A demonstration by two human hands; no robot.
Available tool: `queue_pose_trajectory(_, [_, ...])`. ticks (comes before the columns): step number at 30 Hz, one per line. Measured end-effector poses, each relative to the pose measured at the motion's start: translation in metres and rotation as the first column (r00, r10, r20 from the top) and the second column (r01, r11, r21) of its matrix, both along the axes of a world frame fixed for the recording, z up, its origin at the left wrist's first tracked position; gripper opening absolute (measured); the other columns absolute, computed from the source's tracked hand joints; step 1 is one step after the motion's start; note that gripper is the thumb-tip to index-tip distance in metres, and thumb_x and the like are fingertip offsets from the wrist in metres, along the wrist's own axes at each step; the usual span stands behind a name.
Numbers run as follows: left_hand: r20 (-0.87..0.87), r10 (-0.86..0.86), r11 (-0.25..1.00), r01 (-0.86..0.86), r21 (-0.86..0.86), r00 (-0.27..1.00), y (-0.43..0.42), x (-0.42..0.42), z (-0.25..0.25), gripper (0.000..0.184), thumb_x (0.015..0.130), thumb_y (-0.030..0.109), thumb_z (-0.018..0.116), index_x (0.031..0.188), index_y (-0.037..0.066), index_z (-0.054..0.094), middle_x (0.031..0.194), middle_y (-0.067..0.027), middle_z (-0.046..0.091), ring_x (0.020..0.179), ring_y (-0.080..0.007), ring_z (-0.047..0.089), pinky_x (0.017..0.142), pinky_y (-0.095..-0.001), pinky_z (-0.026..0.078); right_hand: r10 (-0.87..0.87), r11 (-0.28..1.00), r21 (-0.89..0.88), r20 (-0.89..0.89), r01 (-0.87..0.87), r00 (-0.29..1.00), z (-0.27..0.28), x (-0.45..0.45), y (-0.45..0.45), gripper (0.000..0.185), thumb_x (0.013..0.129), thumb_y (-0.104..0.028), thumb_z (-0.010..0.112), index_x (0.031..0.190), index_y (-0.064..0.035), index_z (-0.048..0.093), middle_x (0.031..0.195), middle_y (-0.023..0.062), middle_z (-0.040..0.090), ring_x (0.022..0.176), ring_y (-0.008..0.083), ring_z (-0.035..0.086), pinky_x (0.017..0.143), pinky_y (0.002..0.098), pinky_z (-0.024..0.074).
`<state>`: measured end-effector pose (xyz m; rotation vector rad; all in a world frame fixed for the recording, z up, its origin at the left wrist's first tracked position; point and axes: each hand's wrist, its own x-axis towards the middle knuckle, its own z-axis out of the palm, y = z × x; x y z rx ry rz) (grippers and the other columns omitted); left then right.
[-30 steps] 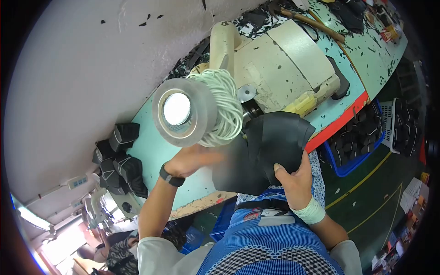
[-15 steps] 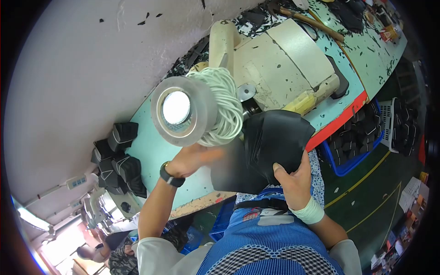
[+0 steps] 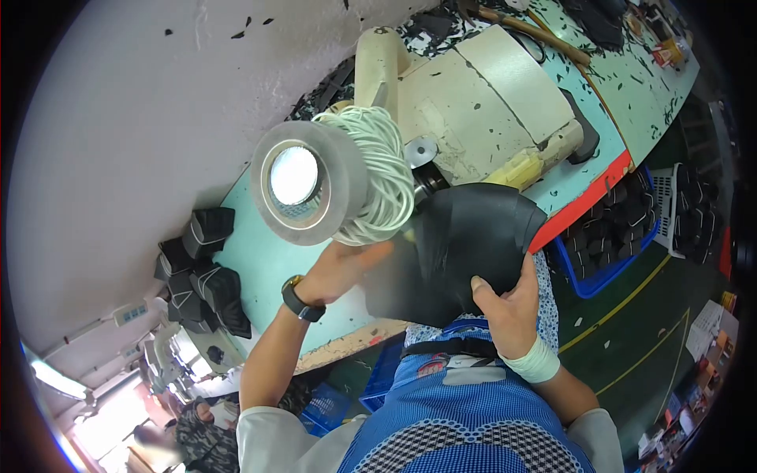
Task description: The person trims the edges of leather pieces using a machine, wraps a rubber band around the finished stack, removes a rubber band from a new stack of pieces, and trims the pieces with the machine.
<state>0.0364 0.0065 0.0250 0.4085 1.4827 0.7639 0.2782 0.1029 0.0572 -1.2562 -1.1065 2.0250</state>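
Observation:
A black, leather-like piece (image 3: 481, 236) with a curved outline and creases lies in front of the machine, over my lap and the table edge. My right hand (image 3: 511, 311), with a pale wrap at the wrist, is closed on its right edge, thumb on top. My left hand (image 3: 335, 272), wearing a dark watch (image 3: 300, 299), is at its left side. One digit stretches toward the piece; the other fingers are hidden behind the lamp (image 3: 307, 221), and the area beside them is blurred. The cream machine (image 3: 465, 110) sits just beyond, with a coil of pale cord (image 3: 380, 177) by the lamp.
Black bundles tied with pale cord (image 3: 209, 276) lie at the table's left. More black pieces fill a blue crate (image 3: 587, 293) on the floor at right, beside a white basket (image 3: 666, 213). A wooden-handled tool (image 3: 536, 35) and black scraps lie behind the machine. Another person (image 3: 201, 441) sits far left.
The black piece has turned slightly and its upper right corner has shifted right. My left hand has moved a little to the right; my right hand keeps its grip.

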Motion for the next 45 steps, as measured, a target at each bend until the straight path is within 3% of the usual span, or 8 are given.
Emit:
queue_pose_trajectory(3, [0.288, 0.107, 0.991, -0.125, 0.042, 0.952, -0.005, 0.003, 0.019, 0.028, 0.092, 0.017, 0.06, 0.113, -0.001, 0.056, 0.09, -0.0016, 0.064, 0.068, -0.0062, 0.062, 0.053, -0.0183, 0.049, -0.028, 1.0, -0.011, 0.006, 0.028, 1.0, 0.004, 0.003, 0.002, 0.054, 0.079, 0.008, 0.054, 0.13, 0.0051, 0.037, 0.12, 0.0133, 0.052, 0.107, 0.019, 0.055, 0.095, 0.0294, 0.0431])
queue_pose_trajectory(8, [0.044, 0.115, 0.991, -0.117, 0.064, 0.992, 0.0, 0.002, -0.003, 0.025, 0.092, 0.012, 0.058, 0.113, -0.001, 0.054, 0.086, -0.001, 0.063, 0.067, -0.006, 0.061, 0.053, -0.02, 0.048, -0.015, 0.999, 0.043, -0.001, 0.015, 1.0, 0.003, 0.0, -0.002, 0.054, 0.079, 0.006, 0.055, 0.13, 0.0053, 0.037, 0.119, 0.0131, 0.052, 0.105, 0.0186, 0.055, 0.094, 0.0291, 0.0434])
queue_pose_trajectory(14, [0.203, -0.027, 0.998, 0.016, 0.054, 0.979, 0.002, 0.002, 0.009, 0.026, 0.093, 0.015, 0.058, 0.109, -0.005, 0.053, 0.083, -0.0051, 0.064, 0.075, -0.0131, 0.066, 0.068, -0.0384, 0.06, -0.044, 0.998, 0.051, 0.013, 0.044, 0.999, 0.004, 0.003, 0.001, 0.054, 0.079, 0.005, 0.055, 0.129, 0.0054, 0.037, 0.117, 0.0126, 0.053, 0.103, 0.0183, 0.055, 0.093, 0.0289, 0.0434])
queue_pose_trajectory(36, [0.208, 0.263, 0.965, -0.259, -0.049, 0.942, 0.013, 0.03, -0.007, 0.035, 0.098, 0.019, 0.05, 0.114, -0.012, 0.054, 0.104, -0.02, 0.066, 0.092, -0.0266, 0.068, 0.081, -0.0368, 0.058, -0.058, 0.996, 0.066, 0.049, 0.054, 0.997, 0.005, 0.004, -0.001, 0.053, 0.078, 0.005, 0.054, 0.129, 0.0057, 0.039, 0.118, 0.0129, 0.053, 0.106, 0.018, 0.054, 0.095, 0.0298, 0.0418])
queue_pose_trajectory(40, [0.498, 0.213, 0.957, -0.281, 0.066, 0.841, 0.018, 0.047, 0.01, 0.032, 0.096, 0.015, 0.052, 0.116, -0.009, 0.055, 0.111, -0.0205, 0.063, 0.099, -0.0254, 0.065, 0.086, -0.0393, 0.055, -0.07, 0.994, 0.087, 0.085, 0.062, 0.994, 0.009, 0.018, 0.003, 0.058, 0.078, 0.002, 0.054, 0.133, 0.0064, 0.037, 0.123, 0.0145, 0.053, 0.111, 0.021, 0.055, 0.098, 0.0332, 0.0414])
queue_pose_trajectory(41, [0.61, 0.189, 0.945, -0.311, 0.099, 0.769, 0.016, 0.052, 0.01, 0.031, 0.095, 0.013, 0.053, 0.118, -0.008, 0.055, 0.114, -0.0196, 0.062, 0.102, -0.0253, 0.064, 0.089, -0.04, 0.053, -0.062, 0.992, -0.116, -0.153, 0.044, 0.986, 0.012, 0.028, 0.006, 0.06, 0.078, -0.001, 0.054, 0.135, 0.0057, 0.036, 0.126, 0.0156, 0.052, 0.114, 0.0234, 0.054, 0.1, 0.0358, 0.041])
queue_pose_trajectory(42, [0.084, -0.241, 0.961, 0.226, 0.158, 0.967, 0.014, 0.056, -0.001, 0.05, 0.087, 0.014, 0.064, 0.13, -0.004, 0.047, 0.125, -0.0158, 0.057, 0.112, -0.0247, 0.058, 0.097, -0.0394, 0.046, -0.094, 0.953, -0.303, -0.381, -0.028, 0.92, 0.014, 0.039, 0.009, 0.063, 0.078, -0.004, 0.055, 0.137, 0.0051, 0.034, 0.129, 0.0166, 0.051, 0.117, 0.0257, 0.054, 0.102, 0.0383, 0.0406])
queue_pose_trajectory(45, [0.677, -0.091, 0.922, -0.195, 0.334, 0.73, 0.028, 0.105, 0.002, 0.089, 0.067, 0.017, 0.079, 0.141, -0.001, 0.034, 0.137, -0.0096, 0.046, 0.122, -0.0192, 0.047, 0.102, -0.0347, 0.038, -0.149, 0.733, -0.593, -0.616, -0.332, 0.773, -0.02, 0.062, -0.012, 0.067, 0.083, -0.019, 0.061, 0.142, -0.0033, 0.033, 0.138, 0.0145, 0.046, 0.125, 0.0296, 0.048, 0.107, 0.0437, 0.0366])
